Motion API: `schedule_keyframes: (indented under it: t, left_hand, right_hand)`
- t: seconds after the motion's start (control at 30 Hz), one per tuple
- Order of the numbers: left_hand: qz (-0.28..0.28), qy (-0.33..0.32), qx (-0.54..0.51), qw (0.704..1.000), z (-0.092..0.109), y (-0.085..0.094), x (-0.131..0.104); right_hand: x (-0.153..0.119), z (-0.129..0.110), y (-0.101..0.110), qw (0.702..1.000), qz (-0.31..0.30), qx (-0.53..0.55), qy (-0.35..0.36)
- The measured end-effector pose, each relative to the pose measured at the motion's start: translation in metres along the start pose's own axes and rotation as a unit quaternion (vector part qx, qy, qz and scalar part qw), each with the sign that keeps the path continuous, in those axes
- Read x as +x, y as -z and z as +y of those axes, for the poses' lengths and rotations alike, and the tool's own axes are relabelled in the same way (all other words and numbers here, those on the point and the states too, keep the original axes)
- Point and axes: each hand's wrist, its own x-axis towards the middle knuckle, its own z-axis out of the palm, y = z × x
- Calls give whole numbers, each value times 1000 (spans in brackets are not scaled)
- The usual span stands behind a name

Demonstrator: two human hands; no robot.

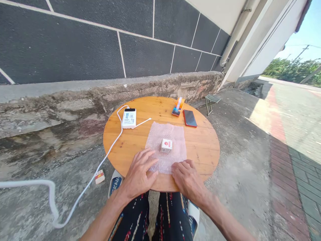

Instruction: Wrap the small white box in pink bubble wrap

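I'm watching from far off, through the head camera, and I go from left to right. A long white cord (pixel 52 197) runs over the ground and up to a white block (pixel 129 119) on the round wooden desk (pixel 203 147). A little red and cream packet (pixel 99 177) lies on the ground.

Next is my left grip (pixel 141 167). It is loose, thumb and fingers apart, and I see nothing in it. Its fingertips are over the left side of the pink bubble wrap (pixel 173 132); I can't tell if they touch.

The small white box (pixel 166 146) sits near the middle of the wrap, with its red mark facing up. My right grip (pixel 185 174) has bent fingers at the wrap's near right corner. I can't tell if it pinches the wrap or just rests there.

Farther back are an orange and blue thing (pixel 182 101), maybe a tape holder, and a red phone (pixel 190 118).

I think this is early. Two things are done: the wrap is spread out and the box is on it. No fold goes over the box yet, so I'd say most of the work is left.
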Motion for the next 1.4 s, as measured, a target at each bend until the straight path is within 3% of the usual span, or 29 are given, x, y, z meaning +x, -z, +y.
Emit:
schedule_keyframes:
  t: [0.23, 0.43, 0.57, 0.8, 1.17, 1.4]
  left_hand:
    - [-28, -34, 51, 998, 11, -7, 12]
    - [43, -31, 63, 997, 9, -16, 24]
    - [57, -11, 38, 998, 10, -17, 23]
    - [50, -8, 27, 998, 11, -17, 22]
    - [39, -13, 18, 999, 17, -11, 24]
    - [35, -33, 46, 998, 15, 0, 56]
  right_hand:
    - [9, 7, -1, 994, 53, 81, -50]
    - [19, 24, 27, 980, 75, 168, -75]
    - [43, 44, 30, 972, 101, 188, -95]
    - [80, 51, 9, 987, 15, 126, -95]
    - [75, 57, 3, 986, 26, 127, -105]
    - [75, 62, 5, 986, 8, 137, -91]
